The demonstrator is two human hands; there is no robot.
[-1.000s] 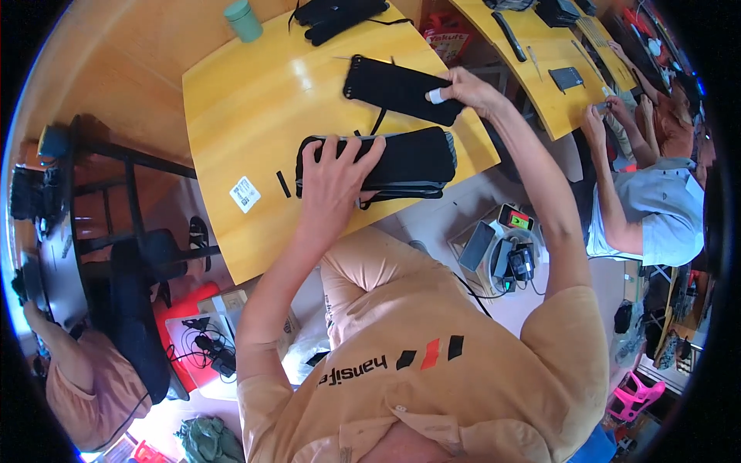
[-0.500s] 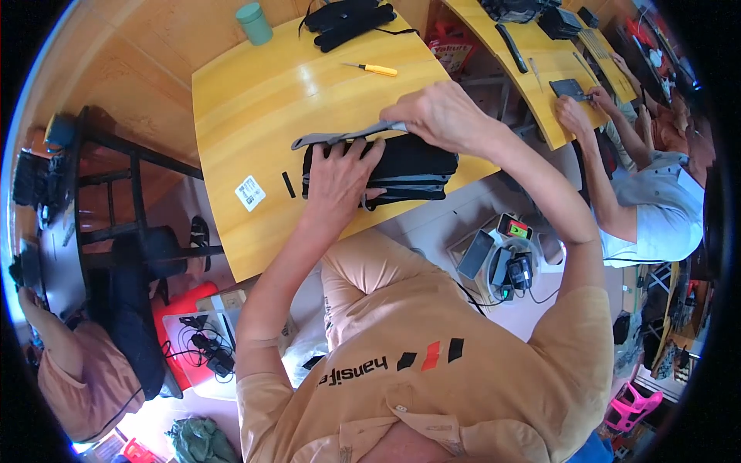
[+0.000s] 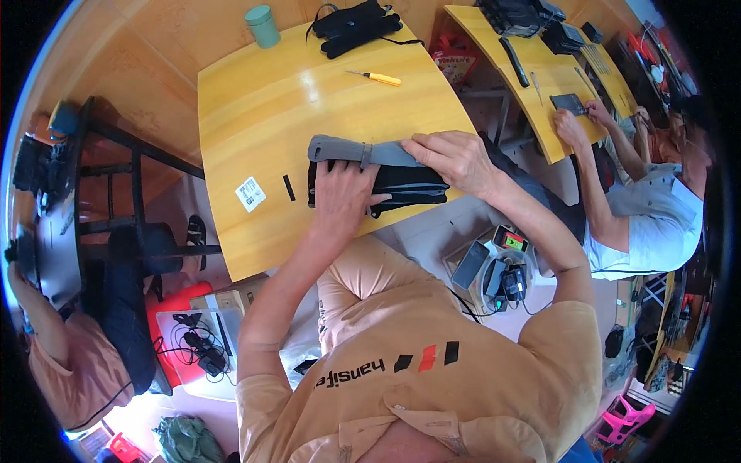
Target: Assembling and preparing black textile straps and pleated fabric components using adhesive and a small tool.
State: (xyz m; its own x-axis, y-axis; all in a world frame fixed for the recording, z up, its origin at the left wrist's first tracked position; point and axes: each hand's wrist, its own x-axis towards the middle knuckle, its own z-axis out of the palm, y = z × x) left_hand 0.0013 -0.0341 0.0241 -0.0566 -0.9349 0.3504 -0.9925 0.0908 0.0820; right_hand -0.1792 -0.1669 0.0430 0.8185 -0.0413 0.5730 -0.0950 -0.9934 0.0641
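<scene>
Bright, even daylight fills the scene, and the yellow worktop (image 3: 255,116) shows soft glare with only faint shadows. The centre is sharp. Fisheye distortion bends straight edges toward the black rim.

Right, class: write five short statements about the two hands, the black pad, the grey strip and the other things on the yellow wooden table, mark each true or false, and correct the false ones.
1. The left hand presses flat on the flat black padded piece. True.
2. The right hand rests on the long grey flat strip. True.
3. The yellow-handled screwdriver lies under the left hand. False: it lies apart, farther up the yellow wooden table.
4. The teal cylindrical cup lies tipped over beside the grey strip. False: it stands upright near the table's far edge.
5. The small white square sticker lies on the table to the left of the left hand. True.
</scene>
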